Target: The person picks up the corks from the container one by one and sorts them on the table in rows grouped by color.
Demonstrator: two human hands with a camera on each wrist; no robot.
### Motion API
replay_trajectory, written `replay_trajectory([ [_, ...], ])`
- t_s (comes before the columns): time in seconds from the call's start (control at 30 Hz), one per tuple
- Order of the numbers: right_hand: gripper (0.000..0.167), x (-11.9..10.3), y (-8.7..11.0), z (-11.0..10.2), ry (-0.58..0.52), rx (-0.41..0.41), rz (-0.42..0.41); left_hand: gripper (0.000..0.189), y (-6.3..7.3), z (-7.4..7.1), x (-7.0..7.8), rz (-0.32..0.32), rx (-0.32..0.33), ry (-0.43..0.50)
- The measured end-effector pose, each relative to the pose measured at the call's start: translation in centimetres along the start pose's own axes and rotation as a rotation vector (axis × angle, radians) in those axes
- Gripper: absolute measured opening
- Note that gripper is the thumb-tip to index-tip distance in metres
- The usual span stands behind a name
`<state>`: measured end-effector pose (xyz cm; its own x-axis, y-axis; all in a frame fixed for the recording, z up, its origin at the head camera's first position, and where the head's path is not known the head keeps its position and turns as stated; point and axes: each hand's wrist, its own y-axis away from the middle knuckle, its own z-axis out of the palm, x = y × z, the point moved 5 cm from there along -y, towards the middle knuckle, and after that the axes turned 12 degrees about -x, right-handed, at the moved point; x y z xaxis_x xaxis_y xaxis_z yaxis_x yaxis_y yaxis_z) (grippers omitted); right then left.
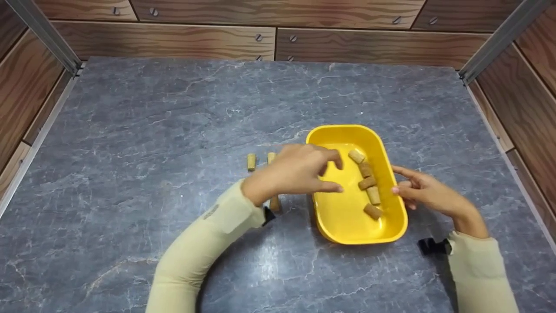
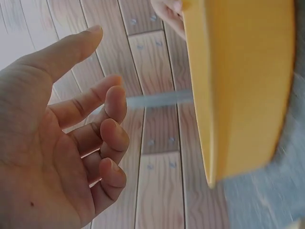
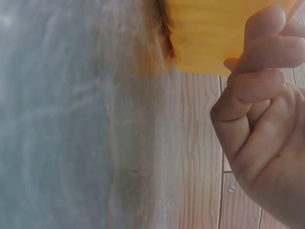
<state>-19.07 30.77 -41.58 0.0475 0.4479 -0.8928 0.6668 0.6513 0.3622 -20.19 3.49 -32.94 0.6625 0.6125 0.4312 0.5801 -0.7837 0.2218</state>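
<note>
A yellow plastic tub [image 1: 341,224] stands on the marbled table, with several cork stoppers [image 1: 372,196] lying along the right part of its floor. My left hand [image 1: 299,169] hovers over the tub's left rim, thumb and fingers apart and nothing between them. In the left wrist view its palm [image 2: 52,157] is bare, the fingers loosely bent beside the tub wall [image 2: 248,86]. My right hand [image 1: 423,191] holds the tub's right rim, thumb tip at the edge and index finger along the outside. Its other fingers [image 3: 257,86] are curled beneath.
Left of the tub, a cork stopper [image 1: 251,161] stands on the table [image 1: 152,126]. Two more lie partly hidden by my left hand and wrist. Wood-patterned panels [image 1: 208,41] close off the back and both sides, with metal posts [image 1: 52,37] at the corners.
</note>
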Motion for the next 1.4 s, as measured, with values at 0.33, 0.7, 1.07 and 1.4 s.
replay_trajectory([
  [0.33,0.064,0.2,0.2,0.3,0.003,-0.018,-0.003,0.042,-4.0,2.2,2.8,0.047,-0.106,-0.049],
  [0.7,0.062,0.1,0.5,0.5,-0.004,-0.026,-0.013,0.045,-8.3,5.8,5.1,0.036,-0.254,-0.067],
  [1.07,0.063,-0.1,0.0,0.5,0.000,-0.017,0.009,0.040,-9.5,7.5,4.3,0.041,-0.316,0.017],
  [1.4,0.063,0.0,0.0,0.2,0.015,0.016,0.039,0.025,-10.2,8.8,3.2,-0.025,-0.365,0.010],
])
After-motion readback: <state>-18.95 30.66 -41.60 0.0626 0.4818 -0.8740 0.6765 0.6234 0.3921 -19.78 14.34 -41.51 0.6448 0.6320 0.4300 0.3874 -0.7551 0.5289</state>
